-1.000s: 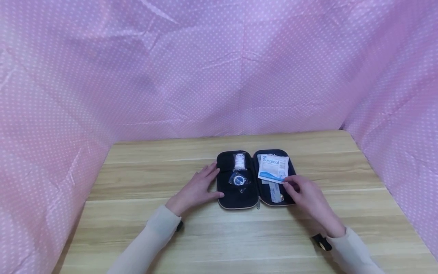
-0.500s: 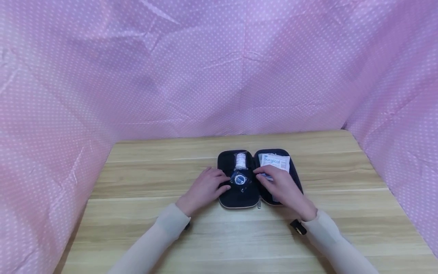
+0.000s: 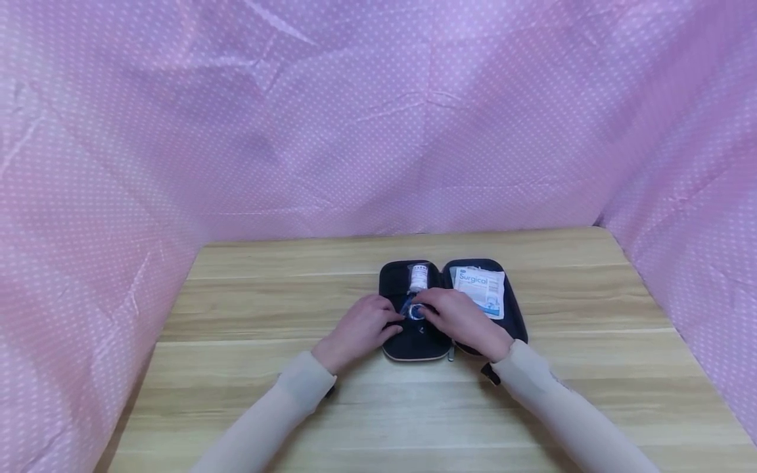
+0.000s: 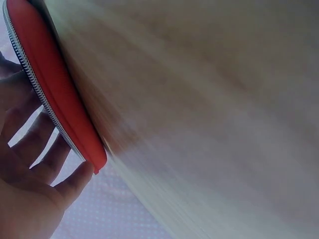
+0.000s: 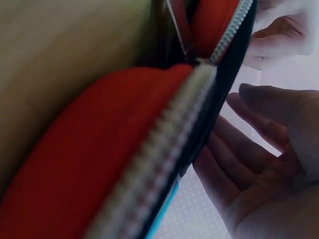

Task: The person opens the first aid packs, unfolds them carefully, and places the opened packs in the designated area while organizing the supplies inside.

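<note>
A zip case lies unfolded on the table, its black inner side (image 3: 414,347) facing up and its red outer shell (image 4: 60,84) showing in the left wrist view. A clear packet with a round blue-and-white roll (image 3: 416,312) sits in its left half. My right hand (image 3: 464,320) reaches over from the right, fingertips at the roll. From the other side my left hand (image 3: 362,330) has its fingertips at the packet's left edge, the thumb over the case. Its fingers look loosely spread. My right fingers (image 5: 239,149) are mostly straight, with thumb and forefinger tips close together.
A white wrapped bandage roll (image 3: 418,278) stays in the upper left half of the case. A flat white packet marked "Surgical" (image 3: 480,289) lies in the right half. The wooden table (image 3: 266,295) is backed by a pink dotted cloth (image 3: 378,131).
My right hand has left the Surgical packet and moved left to the round roll. My left hand has slid right, from the case's edge to the roll's packet. The packet has turned slightly.
</note>
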Demonstrator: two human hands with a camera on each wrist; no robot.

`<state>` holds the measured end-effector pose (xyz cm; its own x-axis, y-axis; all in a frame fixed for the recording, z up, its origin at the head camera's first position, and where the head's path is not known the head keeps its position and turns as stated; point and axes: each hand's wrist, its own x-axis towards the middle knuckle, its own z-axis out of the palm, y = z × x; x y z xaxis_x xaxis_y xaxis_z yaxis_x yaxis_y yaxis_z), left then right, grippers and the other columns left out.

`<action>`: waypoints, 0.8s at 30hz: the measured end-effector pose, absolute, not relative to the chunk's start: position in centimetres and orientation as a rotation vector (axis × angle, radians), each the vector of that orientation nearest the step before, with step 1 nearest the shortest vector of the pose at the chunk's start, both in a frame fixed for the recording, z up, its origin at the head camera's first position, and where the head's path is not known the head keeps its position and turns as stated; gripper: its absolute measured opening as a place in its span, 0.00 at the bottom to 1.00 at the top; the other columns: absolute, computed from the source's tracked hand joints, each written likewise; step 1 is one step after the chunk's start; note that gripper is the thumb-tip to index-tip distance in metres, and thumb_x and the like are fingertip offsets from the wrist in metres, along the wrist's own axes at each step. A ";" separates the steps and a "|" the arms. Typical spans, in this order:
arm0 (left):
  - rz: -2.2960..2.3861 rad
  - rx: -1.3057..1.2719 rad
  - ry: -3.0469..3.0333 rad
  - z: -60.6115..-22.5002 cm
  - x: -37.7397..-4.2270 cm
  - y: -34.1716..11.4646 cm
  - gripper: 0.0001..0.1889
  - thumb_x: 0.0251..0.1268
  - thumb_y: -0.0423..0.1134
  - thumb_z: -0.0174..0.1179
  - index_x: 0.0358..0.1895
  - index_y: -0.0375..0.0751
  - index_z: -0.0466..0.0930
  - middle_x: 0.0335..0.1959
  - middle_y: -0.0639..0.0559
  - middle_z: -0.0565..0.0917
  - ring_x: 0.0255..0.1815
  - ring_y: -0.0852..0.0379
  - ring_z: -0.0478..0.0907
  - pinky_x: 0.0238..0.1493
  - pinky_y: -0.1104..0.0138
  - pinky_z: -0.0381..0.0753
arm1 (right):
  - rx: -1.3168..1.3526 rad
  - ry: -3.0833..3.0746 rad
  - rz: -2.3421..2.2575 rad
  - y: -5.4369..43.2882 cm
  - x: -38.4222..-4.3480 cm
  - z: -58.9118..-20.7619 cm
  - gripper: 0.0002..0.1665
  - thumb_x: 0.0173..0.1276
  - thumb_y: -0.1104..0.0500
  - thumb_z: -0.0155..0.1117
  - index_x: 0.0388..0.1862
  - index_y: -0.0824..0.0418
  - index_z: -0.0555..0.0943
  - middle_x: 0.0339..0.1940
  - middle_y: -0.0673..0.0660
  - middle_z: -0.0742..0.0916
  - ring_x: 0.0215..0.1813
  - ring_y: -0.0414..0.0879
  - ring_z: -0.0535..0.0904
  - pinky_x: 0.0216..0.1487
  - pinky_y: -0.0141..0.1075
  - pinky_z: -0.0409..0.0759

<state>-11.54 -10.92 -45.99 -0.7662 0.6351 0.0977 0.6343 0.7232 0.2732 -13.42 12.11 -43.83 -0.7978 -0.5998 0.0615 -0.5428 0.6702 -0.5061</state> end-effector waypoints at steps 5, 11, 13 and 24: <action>0.445 1.121 2.913 -45.9 -11.5 -11.0 0.11 0.71 0.44 0.68 0.49 0.44 0.92 0.42 0.52 0.87 0.50 0.52 0.80 0.60 0.56 0.78 | -0.910 2.739 -0.753 11.3 -13.7 -44.0 0.15 0.76 0.61 0.66 0.58 0.62 0.85 0.52 0.56 0.90 0.53 0.49 0.86 0.56 0.47 0.85; 0.466 1.118 2.903 -45.8 -11.5 -11.1 0.11 0.70 0.43 0.70 0.49 0.43 0.92 0.43 0.51 0.87 0.50 0.52 0.80 0.59 0.56 0.80 | -0.875 2.729 -0.725 10.8 -13.7 -44.3 0.20 0.75 0.60 0.68 0.64 0.64 0.82 0.60 0.61 0.87 0.60 0.53 0.84 0.62 0.51 0.81; 0.470 1.112 2.904 -45.8 -11.5 -11.1 0.11 0.69 0.43 0.70 0.48 0.43 0.92 0.43 0.51 0.87 0.50 0.52 0.80 0.58 0.56 0.80 | -0.870 2.741 -0.728 10.7 -13.7 -44.4 0.22 0.74 0.61 0.69 0.64 0.64 0.82 0.61 0.62 0.85 0.60 0.53 0.83 0.63 0.50 0.81; 0.491 1.103 2.918 -46.1 -11.5 -11.1 0.10 0.68 0.43 0.70 0.47 0.43 0.91 0.44 0.51 0.87 0.51 0.52 0.81 0.58 0.57 0.80 | -0.785 2.696 -0.849 11.4 -13.8 -44.0 0.24 0.72 0.65 0.68 0.67 0.63 0.80 0.54 0.59 0.83 0.41 0.42 0.79 0.44 0.38 0.81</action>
<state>-11.50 -11.14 -46.11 -0.7560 0.6428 0.1239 0.6479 0.7077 0.2816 -13.79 11.42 -43.95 -0.8369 -0.5461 -0.0365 -0.4266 0.6926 -0.5817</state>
